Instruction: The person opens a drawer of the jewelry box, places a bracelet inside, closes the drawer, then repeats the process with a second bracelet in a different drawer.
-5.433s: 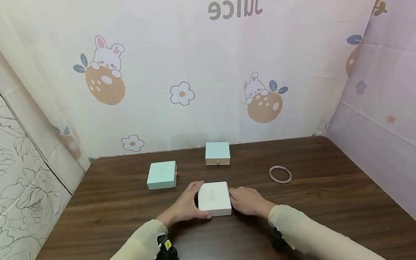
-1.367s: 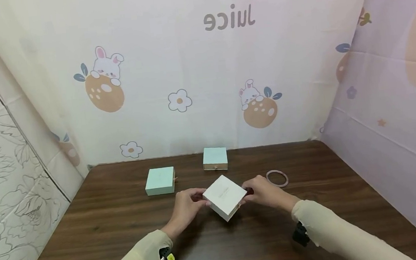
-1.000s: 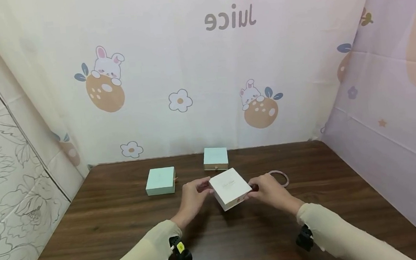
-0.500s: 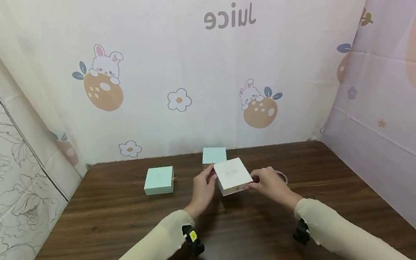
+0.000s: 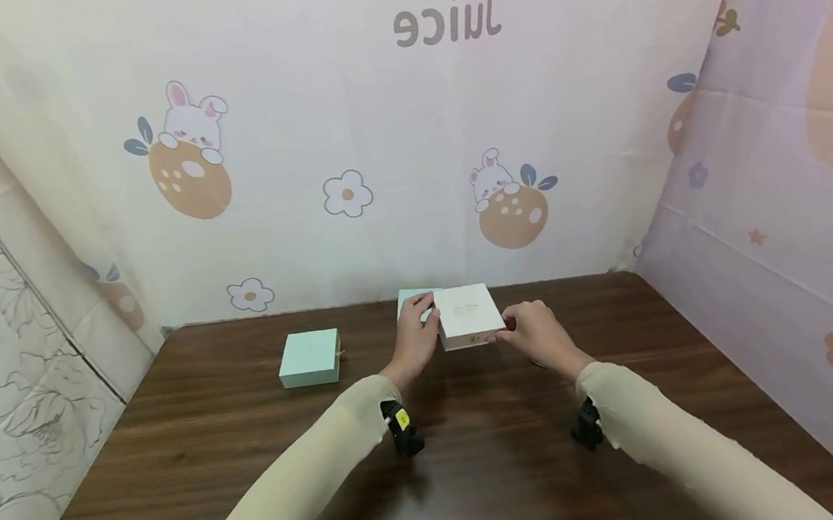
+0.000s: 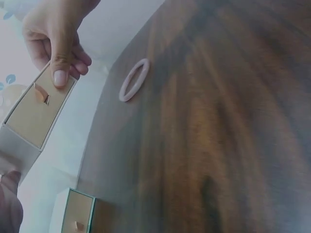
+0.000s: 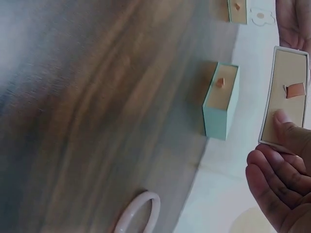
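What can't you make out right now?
- Lettering on the white box: too small in the head view.
- Its contents: hidden behind the closed drawer front, left wrist view.
- Back mint box: mostly covered in the head view by left hand and white box.
- Ring: cut by the right wrist view's bottom edge.

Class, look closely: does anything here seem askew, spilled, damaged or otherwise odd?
Yes, one thing: the word "Juice" on the patterned backdrop runs backwards, mirror-fashion. I see no spill, and no damage shows on the held white box or the leftmost mint box.
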A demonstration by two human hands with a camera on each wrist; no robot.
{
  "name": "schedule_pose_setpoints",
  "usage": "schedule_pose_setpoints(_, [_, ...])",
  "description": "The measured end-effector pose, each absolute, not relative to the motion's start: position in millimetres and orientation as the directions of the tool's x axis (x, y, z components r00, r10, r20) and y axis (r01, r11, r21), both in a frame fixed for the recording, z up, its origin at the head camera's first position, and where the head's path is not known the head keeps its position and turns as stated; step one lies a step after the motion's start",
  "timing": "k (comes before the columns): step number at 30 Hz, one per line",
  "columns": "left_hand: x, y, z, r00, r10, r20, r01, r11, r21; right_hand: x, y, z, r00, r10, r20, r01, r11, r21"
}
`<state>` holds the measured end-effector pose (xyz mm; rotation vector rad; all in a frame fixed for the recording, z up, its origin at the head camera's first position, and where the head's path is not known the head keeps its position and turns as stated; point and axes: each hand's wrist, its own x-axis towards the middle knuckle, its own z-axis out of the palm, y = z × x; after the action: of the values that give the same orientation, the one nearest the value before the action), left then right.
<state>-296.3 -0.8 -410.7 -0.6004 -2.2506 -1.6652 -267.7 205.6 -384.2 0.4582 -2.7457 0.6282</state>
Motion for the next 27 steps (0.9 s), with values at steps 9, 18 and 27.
schedule_pose_setpoints(9, [-316, -3, -402, -0.867, 0.28, 0.412, 0.446, 0.065, 0.893, -286, 204, -368, -0.927, -0.215, 0.309, -0.32, 0.882, -0.346])
schedule_pose_setpoints(18, [-339, 10, -405, -0.871, 0.384, 0.306, 0.385, 0.149, 0.911, -311, 213, -368, -0.939, -0.208, 0.273, -0.294, 0.897, -0.329])
schedule_pose_setpoints(27, [-359, 28, -412, -0.862, 0.386, 0.329, 0.471, 0.369, 0.801, -330, 228, -375, -0.947, -0.235, 0.219, -0.294, 0.907, -0.301])
